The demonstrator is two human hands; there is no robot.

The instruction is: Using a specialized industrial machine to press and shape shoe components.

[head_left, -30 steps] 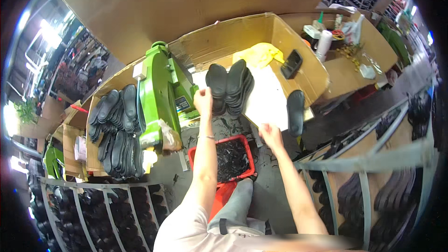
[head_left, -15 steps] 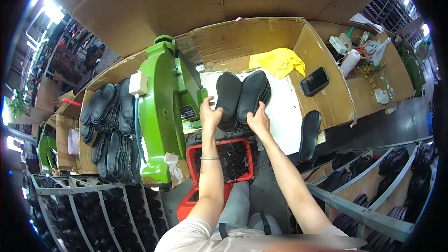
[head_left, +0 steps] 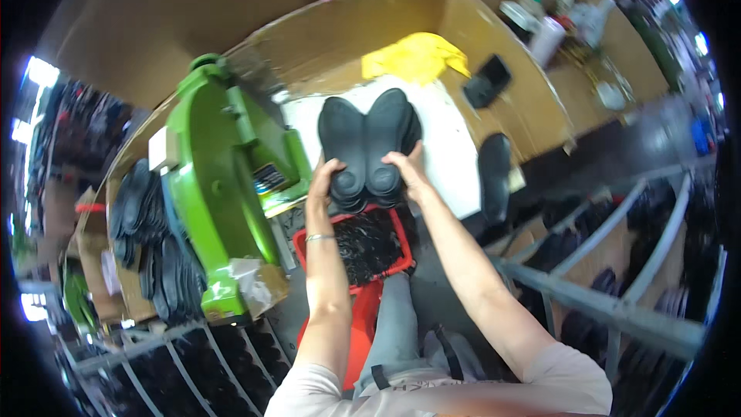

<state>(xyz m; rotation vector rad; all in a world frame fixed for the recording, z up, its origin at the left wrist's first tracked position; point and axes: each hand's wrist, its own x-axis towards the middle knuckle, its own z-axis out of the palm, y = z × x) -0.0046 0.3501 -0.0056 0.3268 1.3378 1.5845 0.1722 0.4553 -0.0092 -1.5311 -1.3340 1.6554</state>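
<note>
Two stacks of black shoe soles [head_left: 342, 137] stand side by side at the near edge of a white worktop [head_left: 454, 150]. My left hand [head_left: 322, 182] grips the left stack from its outer side, thumb on top near the rounded end. Around the outer side of the right stack my right hand [head_left: 410, 171] is closed, its thumb lying on the top sole. Most fingers of both hands are hidden beside or under the soles. To the right, a single black sole [head_left: 494, 177] lies apart at the worktop's edge.
A green machine [head_left: 220, 185] stands left, with more soles [head_left: 171, 274] beyond it. Below the stacks is a red crate [head_left: 405, 241] of black scraps. Yellow cloth [head_left: 417, 58] and a phone [head_left: 487, 82] lie behind. Metal racks [head_left: 602, 305] flank me.
Both hands have closed on the sides of the stacks. The soles have come nearer to me, partly over the crate's far rim. The whole view has shifted and tilted.
</note>
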